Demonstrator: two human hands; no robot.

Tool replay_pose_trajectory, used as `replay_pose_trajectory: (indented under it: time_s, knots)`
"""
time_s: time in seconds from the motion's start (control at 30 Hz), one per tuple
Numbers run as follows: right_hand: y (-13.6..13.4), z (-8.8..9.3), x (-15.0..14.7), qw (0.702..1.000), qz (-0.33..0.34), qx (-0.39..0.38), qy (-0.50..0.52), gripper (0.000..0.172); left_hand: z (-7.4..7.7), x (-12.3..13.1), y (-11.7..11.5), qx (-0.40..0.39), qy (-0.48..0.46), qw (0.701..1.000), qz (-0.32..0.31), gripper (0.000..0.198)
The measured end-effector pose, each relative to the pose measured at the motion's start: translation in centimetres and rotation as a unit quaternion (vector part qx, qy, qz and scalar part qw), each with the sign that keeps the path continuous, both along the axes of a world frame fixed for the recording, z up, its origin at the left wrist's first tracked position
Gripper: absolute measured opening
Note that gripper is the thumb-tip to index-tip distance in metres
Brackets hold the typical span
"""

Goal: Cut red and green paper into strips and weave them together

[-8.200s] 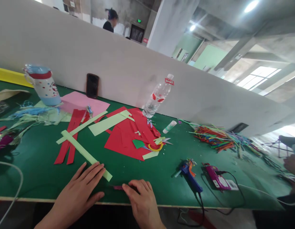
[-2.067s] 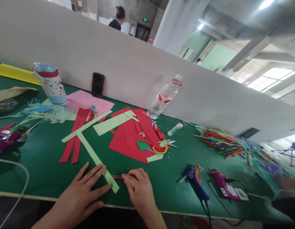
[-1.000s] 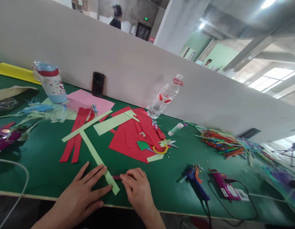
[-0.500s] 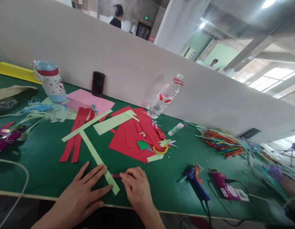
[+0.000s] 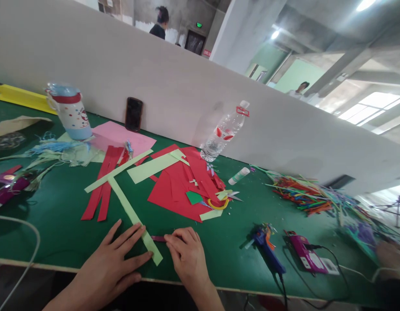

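Observation:
My left hand (image 5: 111,259) lies spread near the table's front edge, its fingertips resting on a long pale green paper strip (image 5: 127,207). To its right, my right hand (image 5: 187,255) pinches the end of a short purple strip (image 5: 158,238). The purple strip's other end meets the green strip's right edge; whether it runs underneath is hidden. A second pale green strip (image 5: 117,171) lies across the top of the long one, over two red strips (image 5: 104,194). Red paper sheets (image 5: 167,190) and yellow-handled scissors (image 5: 219,205) lie farther back.
On the green table (image 5: 206,255) stand a cup (image 5: 73,114), a phone (image 5: 134,114) and a bottle (image 5: 224,134). A glue stick (image 5: 239,176), blue glue gun (image 5: 267,248) and purple device (image 5: 306,252) lie rightward. Another person's hand (image 5: 390,255) is at far right.
The other person's hand at far right has shifted slightly left, and a distant person behind the partition has moved right. My own hands hold nearly the same pose.

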State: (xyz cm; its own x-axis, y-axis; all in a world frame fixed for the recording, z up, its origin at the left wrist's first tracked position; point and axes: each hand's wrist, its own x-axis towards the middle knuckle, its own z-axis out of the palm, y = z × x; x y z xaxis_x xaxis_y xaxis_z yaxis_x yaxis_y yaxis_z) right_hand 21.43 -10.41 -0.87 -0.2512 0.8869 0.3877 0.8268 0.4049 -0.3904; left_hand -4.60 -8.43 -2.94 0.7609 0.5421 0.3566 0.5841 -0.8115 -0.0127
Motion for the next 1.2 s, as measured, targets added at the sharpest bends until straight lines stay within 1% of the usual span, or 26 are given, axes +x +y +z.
replay_pose_trajectory:
  time_s: [0.1, 0.23, 0.4, 0.53, 0.57, 0.63, 0.7, 0.8, 0.87, 0.9, 0.93, 0.97, 1.0, 1.03, 1.07, 1.1, 1.13, 1.2]
  knots:
    - [0.0, 0.0, 0.2, 1.000, 0.000, -0.003, 0.007, 0.023, 0.1, 0.0, 0.0, 0.005, 0.011, 1.000, 0.001, 0.044]
    - [-0.1, 0.1, 0.1, 1.000, 0.005, -0.009, 0.005, 0.022, 0.2, 0.1, 0.0, 0.011, 0.011, 1.000, -0.003, 0.048]
    - [-0.2, 0.3, 0.4, 1.000, 0.013, -0.024, 0.006, 0.024, 0.5, 0.1, -0.1, -0.011, -0.002, 1.000, 0.002, 0.055]
    - [-0.4, 0.9, 2.5, 0.997, 0.047, -0.065, 0.011, 0.024, 0.8, 0.4, -0.5, -0.046, -0.029, 0.998, 0.021, 0.064]
    - [-0.4, 0.9, 3.3, 0.996, 0.046, -0.068, 0.017, 0.024, 0.7, 0.6, -0.6, -0.058, -0.048, 0.997, 0.030, 0.066]
    - [-0.6, 0.7, 4.7, 0.998, 0.018, -0.052, 0.038, 0.023, 0.5, 1.0, -1.0, -0.079, -0.097, 0.991, 0.045, 0.068]
    - [-0.9, 0.2, 5.8, 0.997, -0.036, -0.021, 0.071, 0.022, 0.0, 1.3, -1.3, -0.093, -0.140, 0.984, 0.052, 0.061]
    - [-1.2, -0.8, 6.6, 0.984, -0.116, 0.010, 0.134, 0.022, -0.9, 1.9, -2.0, -0.095, -0.179, 0.978, 0.039, 0.035]
    - [-1.3, -1.2, 6.7, 0.975, -0.146, 0.010, 0.170, 0.024, -1.2, 2.3, -2.4, -0.086, -0.212, 0.973, 0.024, 0.019]
    - [-1.3, -1.3, 6.7, 0.971, -0.152, 0.006, 0.184, 0.026, -1.2, 2.5, -2.6, -0.081, -0.238, 0.968, 0.018, 0.016]
    - [-1.3, -1.3, 6.7, 0.968, -0.155, -0.002, 0.197, 0.028, -1.0, 2.7, -2.8, -0.091, -0.266, 0.960, 0.012, 0.019]
    - [-1.3, -1.2, 6.6, 0.965, -0.158, -0.010, 0.209, 0.030, -0.7, 2.8, -2.8, -0.125, -0.305, 0.944, 0.010, 0.023]
    - [-1.4, -1.0, 6.5, 0.961, -0.161, -0.019, 0.224, 0.032, -0.2, 2.9, -2.9, -0.186, -0.345, 0.920, 0.013, 0.025]
    - [-1.4, -0.8, 6.4, 0.955, -0.165, -0.029, 0.244, 0.034, 0.4, 3.0, -2.8, -0.273, -0.380, 0.883, 0.020, 0.023]
    - [-1.4, -0.6, 6.2, 0.947, -0.170, -0.041, 0.270, 0.037, 1.1, 3.2, -2.7, -0.346, -0.423, 0.836, 0.042, 0.019]
    - [-1.4, -0.2, 5.8, 0.935, -0.174, -0.057, 0.303, 0.041, 1.8, 3.4, -2.6, -0.397, -0.452, 0.796, 0.066, 0.015]
    - [-1.4, 0.1, 5.4, 0.921, -0.172, -0.080, 0.340, 0.044, 2.5, 3.6, -2.4, -0.426, -0.475, 0.765, 0.093, 0.013]
    - [-1.5, 1.0, 4.0, 0.887, -0.145, -0.133, 0.418, 0.051, 3.7, 4.4, -2.1, -0.438, -0.514, 0.723, 0.146, 0.019]
